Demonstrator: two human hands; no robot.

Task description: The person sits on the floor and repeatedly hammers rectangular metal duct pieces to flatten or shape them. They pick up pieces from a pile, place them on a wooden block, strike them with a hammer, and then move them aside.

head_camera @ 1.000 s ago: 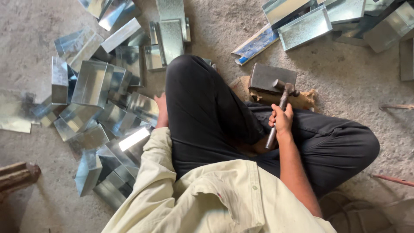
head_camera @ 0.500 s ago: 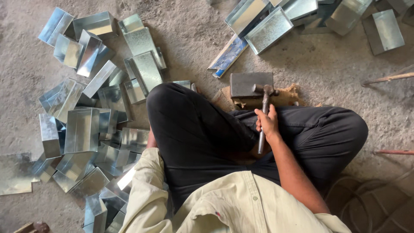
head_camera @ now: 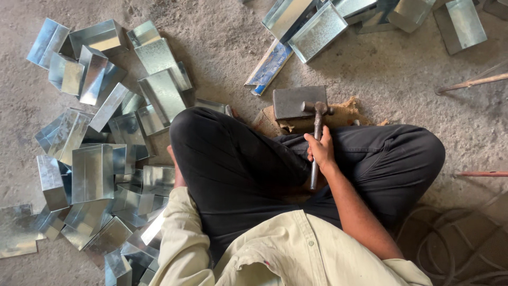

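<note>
Right hand (head_camera: 320, 151) wrapped tight round the dark steel hammer (head_camera: 317, 132), head resting on the flat grey metal block (head_camera: 299, 101) just ahead. Left hand (head_camera: 177, 172) mostly hidden behind the knee, grip impossible to tell, down among folded shiny sheet-metal boxes (head_camera: 92, 172). Between blows, apparently; fresh piece needed on block.

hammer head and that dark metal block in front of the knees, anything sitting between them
Nothing visible does. The right hand grips the hammer by its handle, and the hammer's head lies over the near edge of the metal block, whose top shows bare. The left hand is down among the sheet-metal boxes.
</note>
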